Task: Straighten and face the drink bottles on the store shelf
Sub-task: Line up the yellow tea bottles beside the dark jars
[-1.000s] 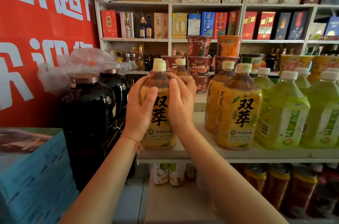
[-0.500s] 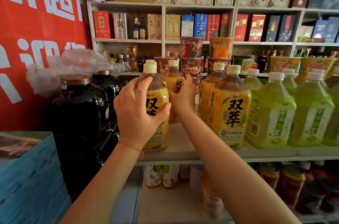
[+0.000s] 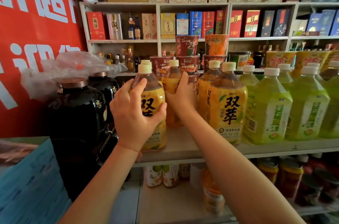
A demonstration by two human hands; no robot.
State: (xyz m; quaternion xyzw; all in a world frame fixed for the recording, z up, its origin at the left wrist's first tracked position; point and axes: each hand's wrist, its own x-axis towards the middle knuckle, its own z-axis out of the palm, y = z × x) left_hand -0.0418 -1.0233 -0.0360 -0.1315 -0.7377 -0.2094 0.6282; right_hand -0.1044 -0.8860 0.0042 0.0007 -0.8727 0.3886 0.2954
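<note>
- The front bottle (image 3: 153,106) (orange, at the shelf (image 3: 183,152) edge) is gripped by the left hand (image 3: 134,113).
- Just behind it, the rear bottle (image 3: 171,93) is grasped by the right hand (image 3: 183,98).
- More orange bottles (image 3: 227,102) and green bottles (image 3: 267,106) are lined up to the right.

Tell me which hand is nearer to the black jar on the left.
The left hand. It grips the front orange bottle right beside the black jar. The right hand reaches farther back and to the right, on the rear orange bottle.
</note>
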